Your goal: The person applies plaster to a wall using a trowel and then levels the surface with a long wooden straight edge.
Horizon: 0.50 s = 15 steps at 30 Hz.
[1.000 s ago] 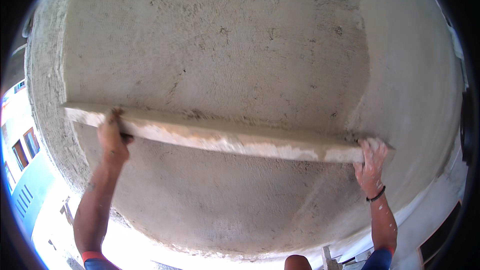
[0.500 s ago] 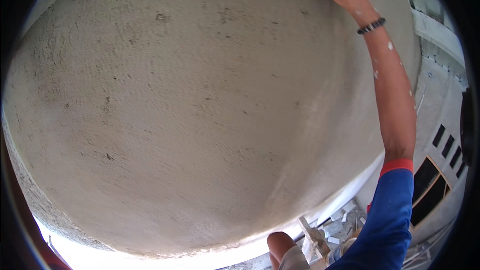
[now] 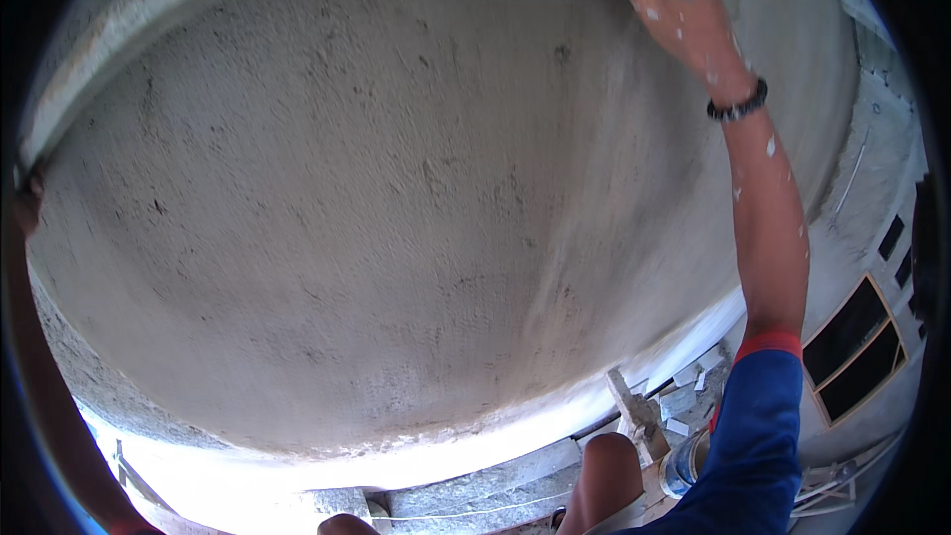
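Note:
A long pale straightedge (image 3: 119,35) spans the upper part of the wall, its line bent by the lens. My right hand (image 3: 688,25), spotted with plaster, grips its right end; the thumb stretches along the lower edge and the fingertips are cut off by the frame. At the far left, my left hand (image 3: 32,203) is closed at the other end, in shadow and partly hidden at the rim. Below the bar lies a plastered grey wall (image 3: 396,218), rough and pitted at left and middle, with a smoother streaked band toward the right.
A bucket (image 3: 684,466) stands below my right arm, beside a wooden plank piece (image 3: 634,411) and broken blocks (image 3: 679,399). A wood-framed window opening (image 3: 857,349) is at the right. My knees (image 3: 609,471) show at the bottom, above a ledge (image 3: 475,495).
The straightedge has come lower into view across the wall top. My left hand has appeared at the left rim, and my right hand sits slightly lower. The view has shifted.

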Each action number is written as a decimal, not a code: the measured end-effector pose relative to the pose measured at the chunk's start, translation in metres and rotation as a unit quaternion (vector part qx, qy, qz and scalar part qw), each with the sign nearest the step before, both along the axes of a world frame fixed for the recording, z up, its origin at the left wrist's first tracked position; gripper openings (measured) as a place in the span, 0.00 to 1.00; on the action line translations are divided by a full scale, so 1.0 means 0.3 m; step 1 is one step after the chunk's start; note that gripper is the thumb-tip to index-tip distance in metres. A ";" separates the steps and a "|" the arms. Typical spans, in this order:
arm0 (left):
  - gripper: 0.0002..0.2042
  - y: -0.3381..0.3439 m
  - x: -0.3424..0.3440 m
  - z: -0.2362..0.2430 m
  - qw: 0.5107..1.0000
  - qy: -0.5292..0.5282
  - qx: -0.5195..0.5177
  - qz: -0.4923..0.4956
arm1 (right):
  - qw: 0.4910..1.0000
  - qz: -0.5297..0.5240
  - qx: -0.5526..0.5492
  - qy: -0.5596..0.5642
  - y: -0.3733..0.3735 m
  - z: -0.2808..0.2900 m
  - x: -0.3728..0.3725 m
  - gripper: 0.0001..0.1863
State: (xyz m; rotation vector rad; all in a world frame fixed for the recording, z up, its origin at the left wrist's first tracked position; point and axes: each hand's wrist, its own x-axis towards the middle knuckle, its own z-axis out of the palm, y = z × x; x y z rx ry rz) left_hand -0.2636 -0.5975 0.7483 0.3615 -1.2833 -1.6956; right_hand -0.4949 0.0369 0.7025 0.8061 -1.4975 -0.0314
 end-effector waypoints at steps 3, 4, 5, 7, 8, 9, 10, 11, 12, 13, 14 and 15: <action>0.19 0.055 -0.017 -0.260 0.999 -0.003 -0.023 -0.044 | 1.000 -0.011 0.019 0.016 0.064 -0.223 0.000 0.29; 0.18 0.088 -0.031 -0.354 0.999 -0.001 -0.033 0.000 | 0.999 -0.021 0.003 -0.027 0.081 -0.311 0.007 0.28; 0.16 0.125 -0.036 -0.441 0.998 0.005 -0.042 0.046 | 0.998 -0.026 -0.008 -0.062 0.095 -0.392 0.013 0.28; 0.15 0.201 -0.044 -0.608 0.999 0.035 0.020 -0.011 | 0.997 -0.008 -0.009 -0.080 0.119 -0.549 0.020 0.32; 0.14 0.235 -0.044 -0.688 0.999 0.019 0.026 -0.009 | 0.994 -0.023 -0.019 -0.102 0.129 -0.628 0.023 0.34; 0.13 0.259 -0.041 -0.768 0.999 0.001 0.032 -0.006 | 0.993 -0.027 -0.028 -0.116 0.137 -0.710 0.029 0.36; 0.12 0.272 -0.044 -0.837 0.999 0.001 0.042 -0.021 | 0.989 -0.031 -0.028 -0.143 0.146 -0.784 0.032 0.37; 0.11 0.278 -0.054 -0.921 0.998 0.001 0.056 -0.036 | 0.985 -0.035 -0.025 -0.169 0.155 -0.853 0.035 0.38; 0.10 0.267 -0.057 -0.987 0.996 -0.008 0.062 -0.057 | 0.985 -0.031 -0.025 -0.167 0.162 -0.922 0.039 0.38; 0.09 0.250 -0.058 -1.050 0.995 -0.019 0.067 -0.078 | 0.985 -0.014 -0.025 -0.169 0.167 -0.993 0.046 0.38; 0.09 0.243 -0.061 -1.134 0.994 -0.028 0.064 -0.083 | 0.983 -0.002 -0.021 -0.180 0.169 -1.059 0.052 0.38; 0.09 0.232 -0.060 -1.209 0.993 -0.038 0.062 -0.088 | 0.983 0.005 -0.026 -0.179 0.169 -1.121 0.055 0.38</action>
